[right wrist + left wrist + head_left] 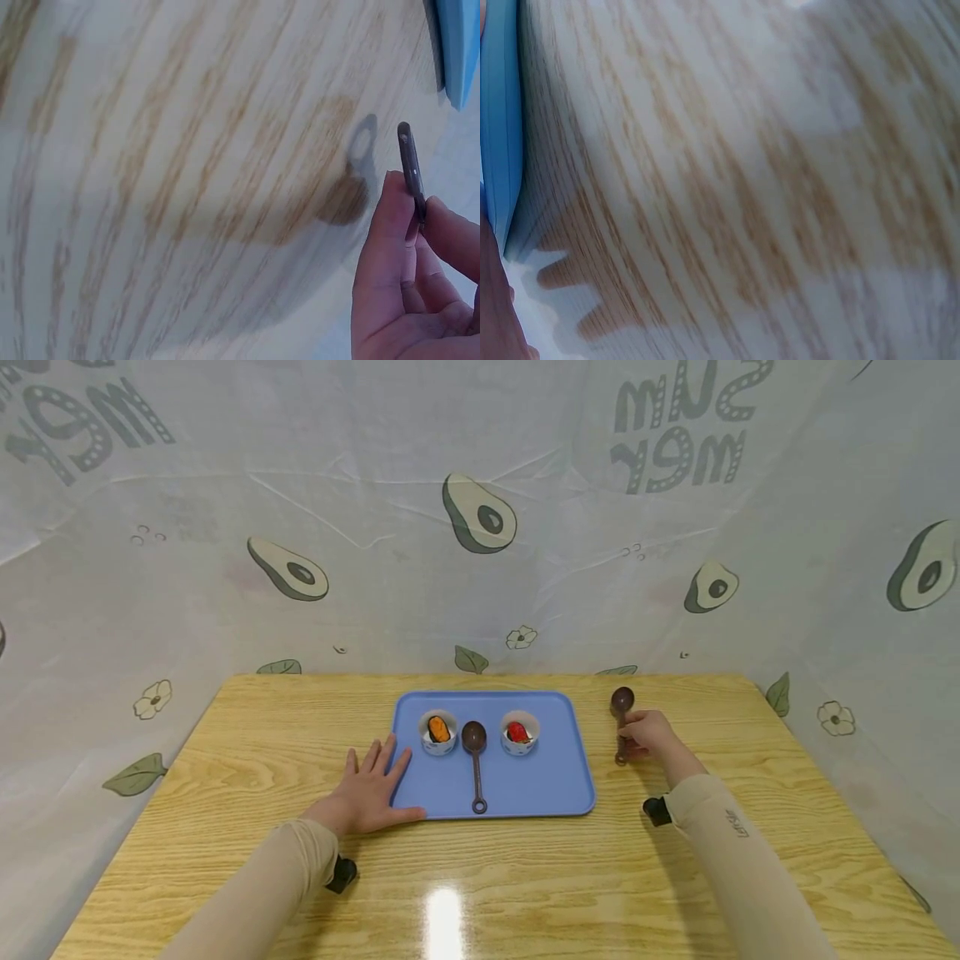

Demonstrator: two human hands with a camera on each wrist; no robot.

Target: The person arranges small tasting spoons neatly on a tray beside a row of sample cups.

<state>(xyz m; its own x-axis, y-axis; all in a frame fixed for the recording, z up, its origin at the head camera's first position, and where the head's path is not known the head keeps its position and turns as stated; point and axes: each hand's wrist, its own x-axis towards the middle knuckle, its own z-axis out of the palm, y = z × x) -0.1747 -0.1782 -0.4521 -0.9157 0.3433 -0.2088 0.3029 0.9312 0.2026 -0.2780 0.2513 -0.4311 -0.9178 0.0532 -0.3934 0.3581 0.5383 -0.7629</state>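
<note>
My right hand (647,732) pinches the handle of a dark brown spoon (622,697) between thumb and fingers, to the right of the tray. The right wrist view shows its handle end (409,154) apart from its shadow on the table. My left hand (369,791) lies with fingers spread at the left front corner of a blue tray (532,793), touching its rim. On the tray a second brown spoon (474,737) lies between two small white cups. An orange-topped sushi piece (438,729) sits in the left cup (438,748), a red-topped one (517,732) in the right cup (520,749).
The wood-grain table (480,860) carries the tray near its back edge. A pale cloth (375,610) printed with avocados hangs behind and at both sides. Light glares off the table's front middle.
</note>
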